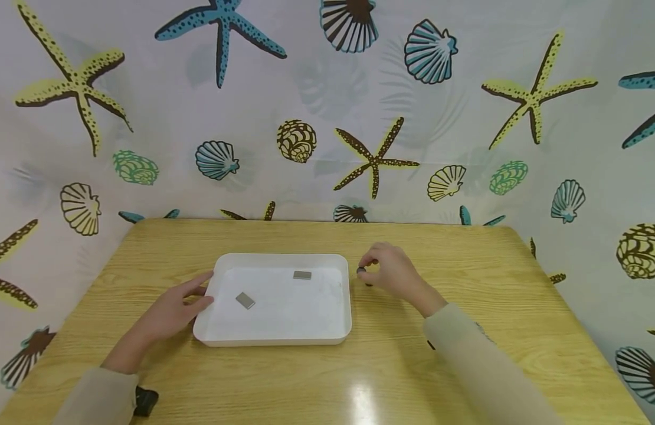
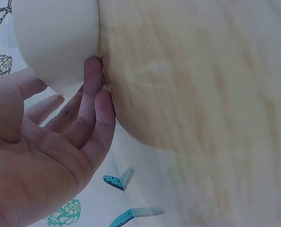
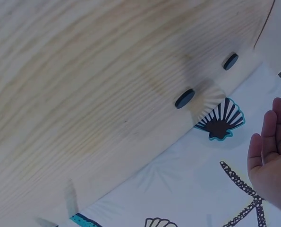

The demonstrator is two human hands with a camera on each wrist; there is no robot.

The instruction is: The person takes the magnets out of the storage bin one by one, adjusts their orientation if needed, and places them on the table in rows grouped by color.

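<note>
A shallow white tray (image 1: 279,343) lies on the wooden table. My left hand (image 1: 170,310) holds its left side, thumb at the rim; in the left wrist view, fingers (image 2: 105,111) rest along the outer wall. Two flat grey rectangular pieces, one front-left (image 1: 245,300) and one at the back (image 1: 303,275), lie inside the tray. Just right of the tray, my right hand (image 1: 392,270) pinches a small dark round disc (image 1: 361,270) between thumb and fingertips. Two more dark discs, one nearer (image 3: 184,98) and one farther (image 3: 230,61), show on the table in the right wrist view.
The wooden table (image 1: 285,383) ends at the back against a white cloth (image 1: 317,77) printed with shells and starfish. That cloth also hangs along both sides. The right forearm covers part of the table's right side.
</note>
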